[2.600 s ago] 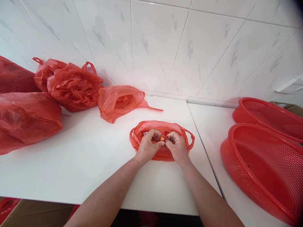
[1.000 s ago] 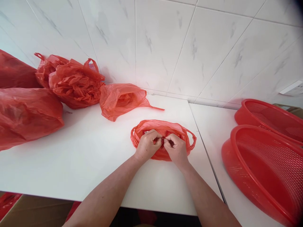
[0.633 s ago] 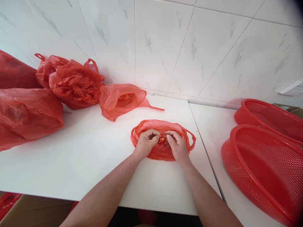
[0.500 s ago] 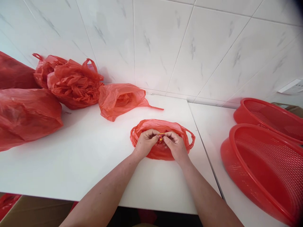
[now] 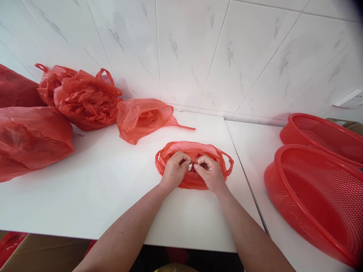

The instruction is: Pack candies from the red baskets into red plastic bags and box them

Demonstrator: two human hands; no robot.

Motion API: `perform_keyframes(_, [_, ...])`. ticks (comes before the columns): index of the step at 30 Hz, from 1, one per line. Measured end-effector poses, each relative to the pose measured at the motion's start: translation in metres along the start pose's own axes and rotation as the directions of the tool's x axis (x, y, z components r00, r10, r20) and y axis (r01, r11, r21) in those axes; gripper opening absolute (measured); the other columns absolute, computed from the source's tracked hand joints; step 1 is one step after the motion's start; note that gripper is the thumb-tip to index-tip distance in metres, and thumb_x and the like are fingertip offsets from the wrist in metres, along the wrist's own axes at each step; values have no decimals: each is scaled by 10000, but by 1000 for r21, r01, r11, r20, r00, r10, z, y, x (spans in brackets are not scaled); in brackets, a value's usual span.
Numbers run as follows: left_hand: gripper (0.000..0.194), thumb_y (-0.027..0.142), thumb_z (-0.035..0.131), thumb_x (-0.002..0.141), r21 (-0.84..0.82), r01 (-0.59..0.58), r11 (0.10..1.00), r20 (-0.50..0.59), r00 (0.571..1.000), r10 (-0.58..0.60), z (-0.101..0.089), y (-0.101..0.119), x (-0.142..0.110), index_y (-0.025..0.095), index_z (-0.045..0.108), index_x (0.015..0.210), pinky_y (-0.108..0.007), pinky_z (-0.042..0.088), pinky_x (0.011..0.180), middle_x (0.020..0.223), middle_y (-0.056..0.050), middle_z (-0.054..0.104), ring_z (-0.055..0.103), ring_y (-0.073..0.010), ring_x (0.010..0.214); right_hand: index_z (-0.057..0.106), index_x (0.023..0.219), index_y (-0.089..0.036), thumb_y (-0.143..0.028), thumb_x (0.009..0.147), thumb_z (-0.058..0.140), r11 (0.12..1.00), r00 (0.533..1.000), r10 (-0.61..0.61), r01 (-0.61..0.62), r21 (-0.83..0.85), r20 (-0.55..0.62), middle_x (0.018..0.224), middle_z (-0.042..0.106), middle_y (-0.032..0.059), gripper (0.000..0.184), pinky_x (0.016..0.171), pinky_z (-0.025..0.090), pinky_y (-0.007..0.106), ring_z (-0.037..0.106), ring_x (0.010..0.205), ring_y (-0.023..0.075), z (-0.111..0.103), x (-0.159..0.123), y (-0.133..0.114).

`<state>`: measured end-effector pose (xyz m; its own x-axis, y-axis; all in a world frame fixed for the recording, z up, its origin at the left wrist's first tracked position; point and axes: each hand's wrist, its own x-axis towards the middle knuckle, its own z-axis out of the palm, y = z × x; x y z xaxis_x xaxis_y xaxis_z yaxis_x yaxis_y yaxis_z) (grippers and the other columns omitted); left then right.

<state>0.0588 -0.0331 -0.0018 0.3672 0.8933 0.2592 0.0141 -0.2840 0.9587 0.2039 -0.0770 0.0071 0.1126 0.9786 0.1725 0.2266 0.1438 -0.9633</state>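
My left hand (image 5: 176,169) and my right hand (image 5: 209,170) meet over an open red plastic bag (image 5: 195,184) on the white table. Thumbs and fingertips of both are pinched on a small shiny wrapper (image 5: 190,167) with silver and red showing. What the wrapper holds, if anything, I cannot make out. Between and below my fingers lies the bag's inside, mostly hidden by the hands. One loop handle (image 5: 228,164) of the bag sticks out at the right.
Another open red bag (image 5: 146,119) lies behind, near the tiled wall. Several fuller red bags, among them a crumpled one (image 5: 87,100), stand at the left. Two red mesh baskets (image 5: 279,177) sit at the right, past a seam in the table.
The wrapper between my fingertips has turned: yellow and red showed before, now silver. My hands have hardly moved, and the view has shifted slightly.
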Motion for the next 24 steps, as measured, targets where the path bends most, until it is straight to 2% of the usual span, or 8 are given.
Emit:
perform_keyframes(4, [146, 130, 471, 828, 210, -97, 973, -74, 991, 115, 2, 0, -1, 191, 546, 719, -268, 441, 649, 745, -12, 556, 521, -129, 699, 504, 674, -211, -243, 772, 565, 1000, 1000, 0, 0, -3, 8, 708, 598, -2, 120, 625, 503, 298, 582, 676, 154, 0, 0, -1])
perform_keyframes(8, [89, 167, 486, 843, 233, -84, 969, -166, 978, 124, 1, -1, 0, 196, 544, 782, -272, 451, 672, 796, -19, 574, 532, -133, 735, 499, 680, -222, -244, 775, 565, 997, 998, -19, 14, -72, -60, 698, 595, 0, 118, 586, 483, 297, 556, 649, 152, 1, -1, 1])
perform_keyframes(13, [44, 175, 593, 779, 244, -126, 961, -98, 983, 154, 2, -4, 0, 189, 554, 766, -263, 456, 654, 800, -13, 553, 522, -132, 735, 486, 681, -223, -241, 781, 563, 986, 990, -85, 67, -154, -115, 675, 545, -8, 128, 566, 452, 277, 505, 623, 137, 4, -1, 5])
perform_keyframes(19, [132, 90, 508, 796, 288, -150, 946, -46, 984, 170, 3, -3, -1, 191, 541, 717, -260, 433, 640, 763, -6, 538, 507, -130, 721, 565, 795, -216, -229, 800, 550, 978, 989, -123, 107, -180, -81, 791, 604, 13, 20, 641, 472, 283, 563, 718, 152, 6, -1, 3])
perform_keyframes(24, [144, 91, 500, 802, 323, -209, 923, -25, 973, 230, 2, -1, -1, 196, 531, 710, -276, 427, 654, 739, -10, 531, 498, -137, 705, 586, 740, -217, -209, 827, 513, 956, 970, -225, 202, -215, -88, 767, 587, 21, 114, 656, 465, 296, 555, 720, 156, 7, 0, -1])
